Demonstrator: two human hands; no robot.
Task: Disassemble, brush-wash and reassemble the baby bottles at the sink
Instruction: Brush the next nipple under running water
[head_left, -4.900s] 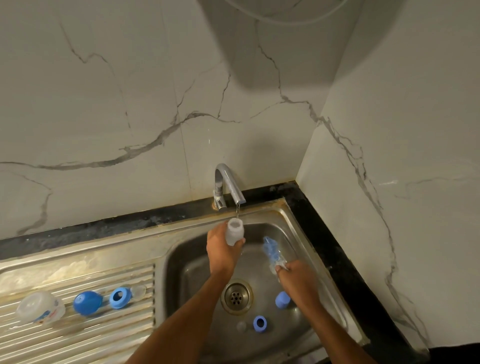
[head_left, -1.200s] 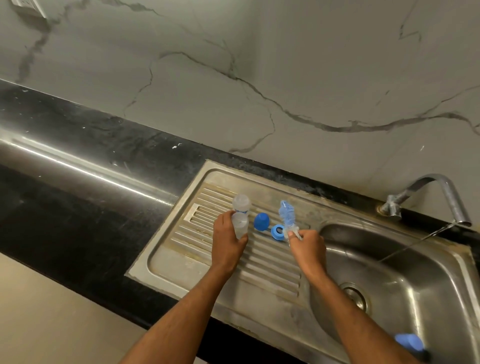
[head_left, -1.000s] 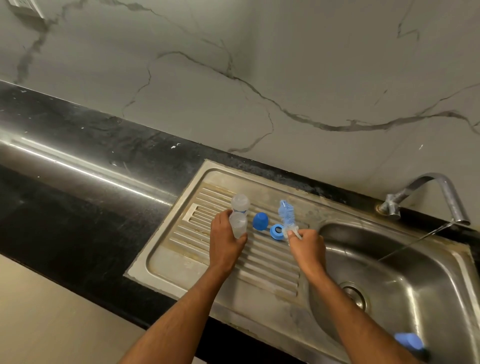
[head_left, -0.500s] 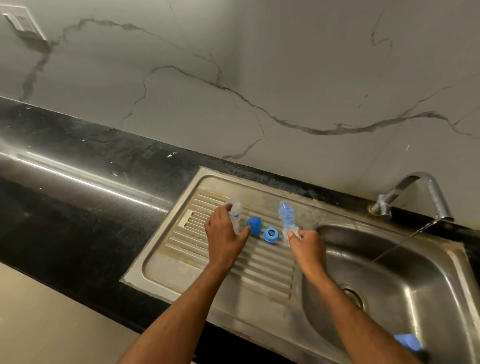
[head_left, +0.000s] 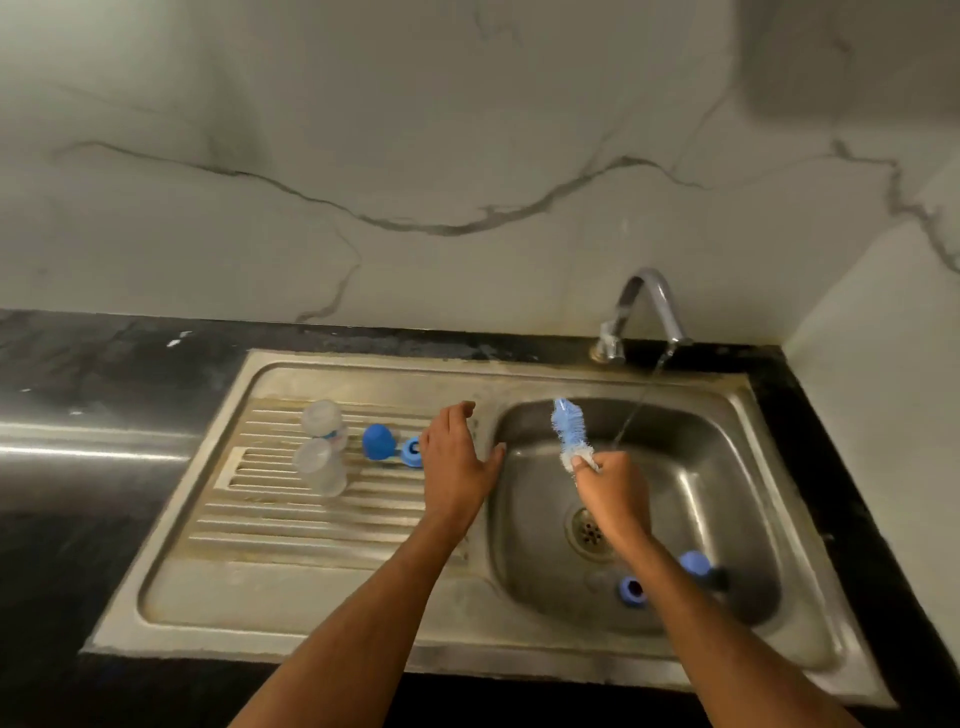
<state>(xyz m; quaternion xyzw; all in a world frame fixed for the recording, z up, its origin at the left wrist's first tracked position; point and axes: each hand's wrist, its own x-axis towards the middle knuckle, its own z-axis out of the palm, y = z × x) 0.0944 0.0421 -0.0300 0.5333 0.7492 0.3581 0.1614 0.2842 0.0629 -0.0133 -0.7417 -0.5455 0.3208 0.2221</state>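
**Bottles on the rack, small parts waiting in the basin**

Hands sit either side of the sink's inner edge. The right hand (head_left: 613, 491) is curled round the handle of a blue-and-white bottle brush (head_left: 570, 431), bristles pointing up and away over the basin. The left hand (head_left: 457, 460) holds nothing; its fingers are loosely spread, palm down, above the near end of the ribbed draining board (head_left: 291, 525), thumb reaching toward the basin rim.

Just beside the left hand's fingers, a blue ring (head_left: 412, 452) and a blue cap (head_left: 378, 441) rest on the board. Farther left, well clear of both hands, two clear bottles (head_left: 319, 449) lie together on the ribs. They appear to be taken apart and probably washed, though that is a judgement from where they lie.

In the steel basin (head_left: 727, 467), below the right forearm, another blue ring (head_left: 631, 591) and a blue cap (head_left: 695, 564) lie near the drain (head_left: 589, 530), with a pale, hard-to-read piece beside them. A thin stream runs from the tap (head_left: 647, 306).

Judged from this layout, the work is around its middle: the pieces in the basin likely need brushing and rinsing, and no bottle has been put back together.
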